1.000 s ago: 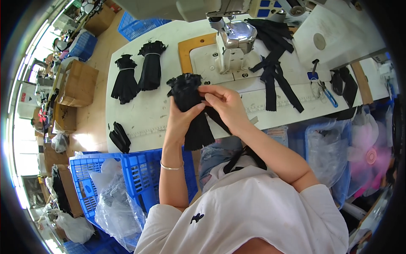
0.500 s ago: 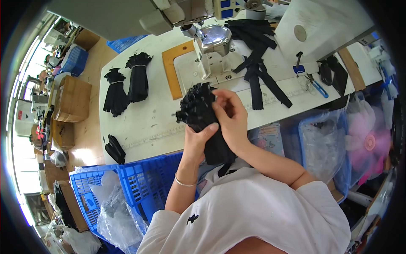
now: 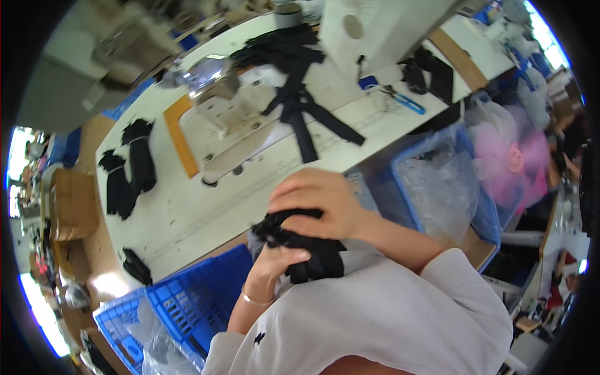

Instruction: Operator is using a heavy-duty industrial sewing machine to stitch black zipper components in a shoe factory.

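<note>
Held bundle of strips (image 3: 320, 261), black; two bundles on the tabletop (image 3: 142, 165), black, pale-banded; loose strips (image 3: 304, 119), black. Tabletop (image 3: 172, 231), white; angled edging piece (image 3: 180, 147), amber yellow; crate (image 3: 194, 306), bright blue; snips (image 3: 407, 104), blue-handled; cardboard box (image 3: 75, 206), brown. Shirt (image 3: 394, 300), white with one small black motif (image 3: 259, 338); bracelet (image 3: 255, 302), silvery; fan (image 3: 515, 159), pink shading to whitish.

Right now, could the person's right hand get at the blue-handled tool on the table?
Probably yes: nothing tall seems to stand between the right hand and the blue-handled tool; black strips lie beside the way. The hand is busy at the black bundle, though.
</note>
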Motion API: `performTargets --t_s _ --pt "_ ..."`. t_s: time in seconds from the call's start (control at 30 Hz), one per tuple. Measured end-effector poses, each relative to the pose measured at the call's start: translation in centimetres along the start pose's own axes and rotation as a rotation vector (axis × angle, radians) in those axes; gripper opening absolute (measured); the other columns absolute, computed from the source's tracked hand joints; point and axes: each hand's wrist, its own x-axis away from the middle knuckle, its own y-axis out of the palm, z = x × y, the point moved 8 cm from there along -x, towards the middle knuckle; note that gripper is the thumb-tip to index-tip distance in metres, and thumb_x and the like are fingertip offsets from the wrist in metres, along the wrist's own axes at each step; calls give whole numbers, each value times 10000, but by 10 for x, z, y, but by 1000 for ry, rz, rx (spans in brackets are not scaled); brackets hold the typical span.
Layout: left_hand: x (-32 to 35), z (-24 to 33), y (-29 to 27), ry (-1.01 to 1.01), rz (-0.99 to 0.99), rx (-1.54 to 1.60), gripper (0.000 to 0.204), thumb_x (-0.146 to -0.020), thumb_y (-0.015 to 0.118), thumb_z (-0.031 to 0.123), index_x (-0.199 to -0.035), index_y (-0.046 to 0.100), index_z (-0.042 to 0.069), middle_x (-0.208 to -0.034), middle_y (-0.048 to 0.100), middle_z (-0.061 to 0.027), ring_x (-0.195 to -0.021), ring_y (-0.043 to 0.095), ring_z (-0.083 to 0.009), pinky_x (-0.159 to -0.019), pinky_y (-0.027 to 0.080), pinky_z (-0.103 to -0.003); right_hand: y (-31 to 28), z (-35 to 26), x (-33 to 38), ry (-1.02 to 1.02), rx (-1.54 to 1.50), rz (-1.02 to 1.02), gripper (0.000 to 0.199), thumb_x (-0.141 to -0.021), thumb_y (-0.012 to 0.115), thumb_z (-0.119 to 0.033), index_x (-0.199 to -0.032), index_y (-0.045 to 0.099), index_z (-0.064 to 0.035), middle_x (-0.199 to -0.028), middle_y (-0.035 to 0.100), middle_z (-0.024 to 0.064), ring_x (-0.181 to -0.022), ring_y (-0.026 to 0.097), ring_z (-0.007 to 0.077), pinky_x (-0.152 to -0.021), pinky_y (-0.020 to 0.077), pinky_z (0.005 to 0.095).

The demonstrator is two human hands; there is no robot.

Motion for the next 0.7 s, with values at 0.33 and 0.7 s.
performTargets --t_s 0.33,0.7 --pt "-22 -25 14 -146 104 41 444 -693 733 92 -1098 570 11 -998 617 -104 -867 612 -218 -753 515 -329 -21 3 18 75 223 -172 378 -804 653 -238 -1153 612 -100 -1176 596 78 -1108 542 286 -912 442 381" --pt "-52 -3 22 39 -90 183 368 -723 712 157 -1010 569 -23 -862 597 -105 -867 648 -306 -764 531 -388 -213 115 50 593 807 297 221 -770 685 -236 -901 655 -60 -873 638 74 -839 582 260 -731 457 350"
